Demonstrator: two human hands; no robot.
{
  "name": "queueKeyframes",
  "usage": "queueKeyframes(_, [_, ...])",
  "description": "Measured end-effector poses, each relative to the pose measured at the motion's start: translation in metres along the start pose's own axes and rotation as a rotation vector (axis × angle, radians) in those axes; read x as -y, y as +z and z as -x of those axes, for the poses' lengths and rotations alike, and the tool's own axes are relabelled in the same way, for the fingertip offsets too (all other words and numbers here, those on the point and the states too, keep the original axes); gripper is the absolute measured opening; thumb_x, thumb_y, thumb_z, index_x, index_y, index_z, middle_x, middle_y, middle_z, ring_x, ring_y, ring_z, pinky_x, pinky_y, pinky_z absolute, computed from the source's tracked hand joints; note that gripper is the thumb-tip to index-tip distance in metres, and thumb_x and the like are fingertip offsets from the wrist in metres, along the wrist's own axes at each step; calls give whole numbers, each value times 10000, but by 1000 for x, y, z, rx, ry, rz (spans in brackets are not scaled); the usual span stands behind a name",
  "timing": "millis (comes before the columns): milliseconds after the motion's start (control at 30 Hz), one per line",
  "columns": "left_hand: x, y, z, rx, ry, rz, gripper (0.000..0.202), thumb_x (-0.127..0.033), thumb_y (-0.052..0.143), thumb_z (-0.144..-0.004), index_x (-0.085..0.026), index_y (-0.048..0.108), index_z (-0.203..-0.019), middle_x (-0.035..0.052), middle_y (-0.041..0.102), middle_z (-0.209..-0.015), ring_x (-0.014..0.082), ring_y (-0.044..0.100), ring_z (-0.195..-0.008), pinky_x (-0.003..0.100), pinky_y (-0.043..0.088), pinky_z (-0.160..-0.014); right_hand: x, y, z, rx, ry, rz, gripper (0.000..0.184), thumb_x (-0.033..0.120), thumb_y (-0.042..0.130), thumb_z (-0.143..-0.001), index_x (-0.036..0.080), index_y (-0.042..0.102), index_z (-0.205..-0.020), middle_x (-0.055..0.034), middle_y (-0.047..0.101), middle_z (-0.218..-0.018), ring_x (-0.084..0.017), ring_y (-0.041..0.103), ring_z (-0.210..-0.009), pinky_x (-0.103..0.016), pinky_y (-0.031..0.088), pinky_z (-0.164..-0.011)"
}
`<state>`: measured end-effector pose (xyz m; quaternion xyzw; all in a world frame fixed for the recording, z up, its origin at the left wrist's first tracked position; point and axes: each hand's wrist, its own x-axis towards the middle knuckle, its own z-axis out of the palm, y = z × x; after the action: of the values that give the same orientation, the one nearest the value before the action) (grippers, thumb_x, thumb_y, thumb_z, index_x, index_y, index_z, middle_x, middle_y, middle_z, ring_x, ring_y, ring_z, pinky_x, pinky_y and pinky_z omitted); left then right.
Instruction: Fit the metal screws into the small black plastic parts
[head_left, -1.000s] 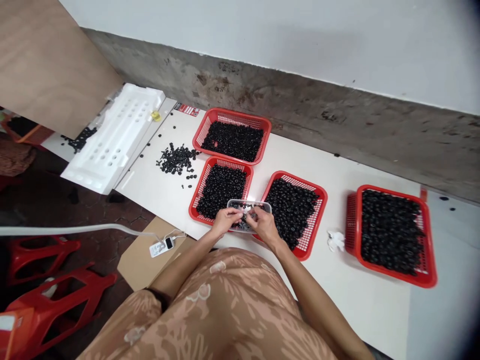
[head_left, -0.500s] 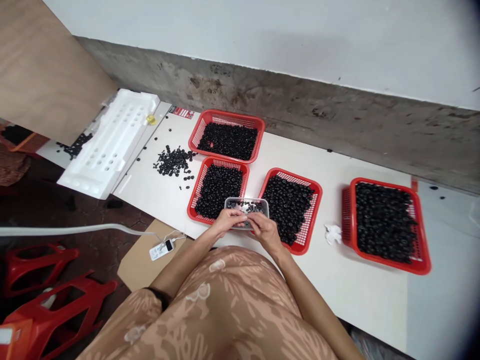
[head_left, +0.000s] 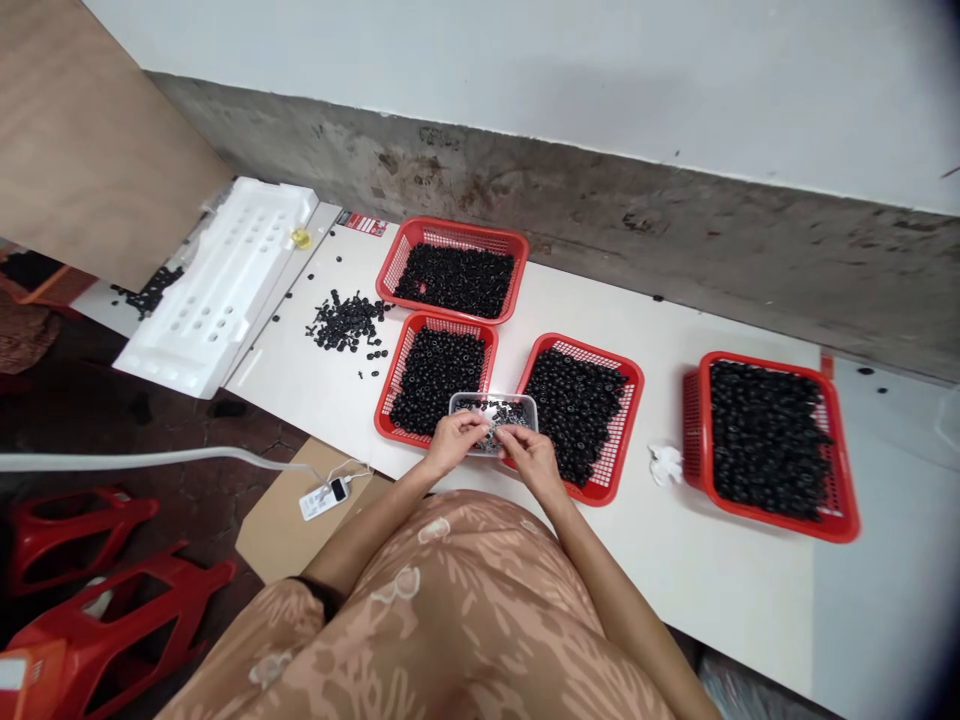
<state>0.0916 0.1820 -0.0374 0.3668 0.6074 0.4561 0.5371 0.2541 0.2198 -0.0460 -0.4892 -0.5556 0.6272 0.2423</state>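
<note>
Over a clear plastic tub (head_left: 531,410) holding small dark pieces, my left hand (head_left: 454,440) and my right hand (head_left: 531,456) come close together. Fingers of both are drawn into a pinch, and whatever lies between the tips is too small to make out. Just behind and left of the tub is a red basket (head_left: 385,408) filled with small black round parts. Another red basket (head_left: 634,400) of similar black parts stands against the tub's right side.
A third red basket (head_left: 517,275) of black parts sits at the back, a fourth (head_left: 846,480) far right beside crumpled white tissue (head_left: 665,465). Loose black pieces (head_left: 346,322) lie left, near a white foam board (head_left: 225,285). A cabled white device (head_left: 325,498) rests on cardboard (head_left: 262,540).
My fingertips have moved slightly apart above the tub, the left hand shifting a little up. The baskets and loose pieces stay where they were.
</note>
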Motion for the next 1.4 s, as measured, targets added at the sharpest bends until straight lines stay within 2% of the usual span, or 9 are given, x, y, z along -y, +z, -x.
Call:
queueKeyframes(133, [-6, -1, 3, -49, 196, -243, 195, -315, 602, -816, -165, 718, -856, 62, 644, -880, 143, 593, -799, 235, 460, -711, 1, 1, 0, -41, 12, -102, 402, 496, 667, -752, 136, 710, -924, -50, 675, -711, -141, 573, -554, -254, 479, -564])
queueKeyframes(333, [16, -5, -3, -49, -23, -110, 249, -318, 622, -780, -136, 718, -918, 78, 647, -927, 131, 603, -687, 235, 468, -625, 2, -2, 5, -262, -192, 108, 306, 430, 597, -832, 177, 715, -957, -53, 691, -812, -161, 616, -669, -272, 504, -646])
queueKeyframes(567, [6, -3, 0, -33, -51, 90, 528, -192, 688, -687, -152, 597, -1206, 54, 641, -928, 107, 593, -767, 208, 469, -724, 7, 0, 8, -223, -322, 255, 257, 349, 524, -900, 180, 704, -969, -51, 697, -860, -155, 633, -700, -264, 504, -682])
queueKeyframes(733, [-3, 1, 4, 14, -9, 77, 529, -169, 679, -690, -157, 583, -1210, 53, 628, -934, 116, 594, -819, 222, 473, -771, 10, 2, 7, -170, -544, 459, 231, 250, 472, -939, 192, 680, -1022, -59, 694, -951, -167, 641, -864, -285, 478, -798])
queueKeyframes(900, [-7, 0, 10, 4, 31, -83, 476, -142, 647, -713, -178, 609, -1186, 43, 641, -915, 115, 590, -784, 234, 481, -770, 2, 2, 7, -92, -635, 726, 280, 187, 427, -947, 184, 653, -1112, -87, 689, -984, -194, 621, -912, -341, 449, -846])
queueKeyframes(1000, [-4, -7, 13, 25, -15, -14, 469, -163, 658, -708, -170, 606, -1174, 43, 651, -884, 117, 600, -771, 233, 485, -752, -4, 6, 13, 30, -683, 857, 395, 110, 354, -933, 146, 565, -1265, -146, 637, -1149, -227, 599, -1018, -380, 445, -857])
queueKeyframes(1200, [11, -22, 23, 5, -155, 241, 471, -247, 752, -650, -144, 606, -1086, 48, 654, -867, 123, 619, -737, 238, 497, -696, -9, 19, 27, 218, -643, 750, 506, 159, 371, -940, 177, 342, -1445, -151, 507, -1334, -227, 510, -1194, -366, 476, -889])
queueKeyframes(1300, [14, -23, 25, -35, -188, 291, 376, -293, 766, -650, -118, 638, -957, 43, 660, -783, 115, 616, -672, 240, 491, -681, -10, 16, 16, 76, -564, 576, 419, 218, 371, -961, 191, 460, -1369, -116, 607, -1156, -185, 594, -1034, -311, 495, -861])
queueKeyframes(1400, [13, -23, 25, -50, -213, 313, 362, -342, 761, -668, -106, 652, -920, 44, 666, -717, 118, 621, -653, 244, 487, -690, -8, 5, -13, -81, -397, 725, 320, 238, 384, -959, 171, 647, -1130, -96, 643, -965, -177, 624, -854, -277, 498, -773])
